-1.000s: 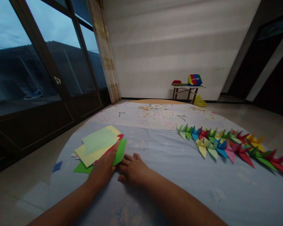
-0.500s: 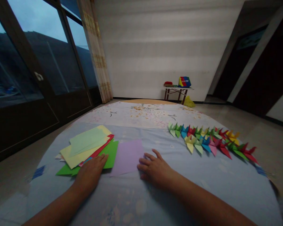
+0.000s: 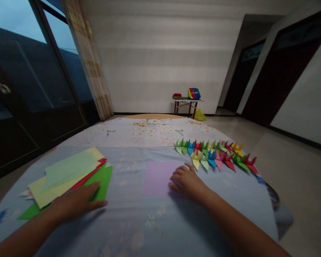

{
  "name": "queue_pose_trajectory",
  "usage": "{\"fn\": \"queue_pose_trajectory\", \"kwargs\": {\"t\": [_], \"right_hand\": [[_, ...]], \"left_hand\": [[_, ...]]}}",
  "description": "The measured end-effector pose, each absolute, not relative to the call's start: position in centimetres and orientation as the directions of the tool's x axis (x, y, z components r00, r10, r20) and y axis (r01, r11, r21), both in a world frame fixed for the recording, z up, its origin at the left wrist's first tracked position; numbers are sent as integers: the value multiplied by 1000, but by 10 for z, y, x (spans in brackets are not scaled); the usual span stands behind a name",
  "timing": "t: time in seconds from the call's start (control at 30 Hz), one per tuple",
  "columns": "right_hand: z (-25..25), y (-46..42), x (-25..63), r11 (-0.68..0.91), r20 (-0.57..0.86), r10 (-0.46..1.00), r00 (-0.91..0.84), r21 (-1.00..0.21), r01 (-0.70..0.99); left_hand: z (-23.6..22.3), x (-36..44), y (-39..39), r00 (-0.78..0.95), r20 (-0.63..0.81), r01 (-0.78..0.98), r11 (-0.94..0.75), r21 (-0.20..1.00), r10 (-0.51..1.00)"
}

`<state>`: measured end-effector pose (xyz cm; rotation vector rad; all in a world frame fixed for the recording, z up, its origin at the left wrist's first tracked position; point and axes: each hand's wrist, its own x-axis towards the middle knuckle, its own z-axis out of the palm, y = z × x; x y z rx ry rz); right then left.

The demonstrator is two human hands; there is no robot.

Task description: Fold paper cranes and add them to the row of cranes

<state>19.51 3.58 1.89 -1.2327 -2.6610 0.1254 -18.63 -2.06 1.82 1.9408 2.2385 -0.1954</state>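
A square purple sheet of paper (image 3: 156,178) lies flat on the cloth in front of me. My right hand (image 3: 188,182) is over its right edge, fingers spread and slightly bent, not gripping it. To the left, my left hand (image 3: 79,200) rests at the near side of a pile of coloured paper, its thumb apart from the outstretched fingers. The pile has a pale green sheet (image 3: 72,167) on top, with yellow, red and bright green paper (image 3: 104,184) underneath. The hand covers part of the pile's near edge.
Two rows of folded paper cranes (image 3: 219,160) in many colours stand on the right of the table. A floral cloth (image 3: 133,221) covers the table. By the wall, a small table (image 3: 186,101) holds a colourful box (image 3: 194,93); a yellow bag (image 3: 199,115) lies beside it.
The view has turned right. The purple sheet now lies apart from the pile, further right, with my right hand over its edge. My left hand stays by the pile, its thumb stretched out.
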Motion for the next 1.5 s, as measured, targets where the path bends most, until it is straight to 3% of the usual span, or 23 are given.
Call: {"fn": "queue_pose_trajectory", "kwargs": {"t": [0.1,0.17,0.3,0.4,0.53,0.8,0.87,1.03,1.17,1.5], "right_hand": [[4,45,198,625,178,780,-599,-203,754],[-8,49,200,620,144,784,-603,-225,752],[-24,51,205,605,98,793,-602,-251,756],[-27,52,206,602,116,796,-594,-252,757],[-28,53,206,610,130,791,-597,-236,756],[-30,53,207,609,152,793,-590,-240,756],[-31,53,207,611,164,791,-589,-240,754],[-36,54,208,612,171,791,-587,-229,757],[-36,54,207,601,161,799,-579,-227,766],[-34,53,206,604,153,797,-584,-227,764]], "left_hand": [[23,-181,-1,-94,44,995,94,20,995],[24,-182,12,-131,117,991,133,-7,984],[23,-206,27,-396,211,908,415,-56,894],[18,-227,26,-535,128,836,545,-63,835],[8,-232,19,-553,30,830,554,-65,833],[9,-195,-3,-373,94,916,382,-121,923],[17,-205,3,-378,56,920,382,-93,924],[34,-266,26,-574,137,809,585,-55,807],[26,-307,30,-692,73,720,694,-9,718],[0,-297,21,-676,0,736,676,28,737]]}}
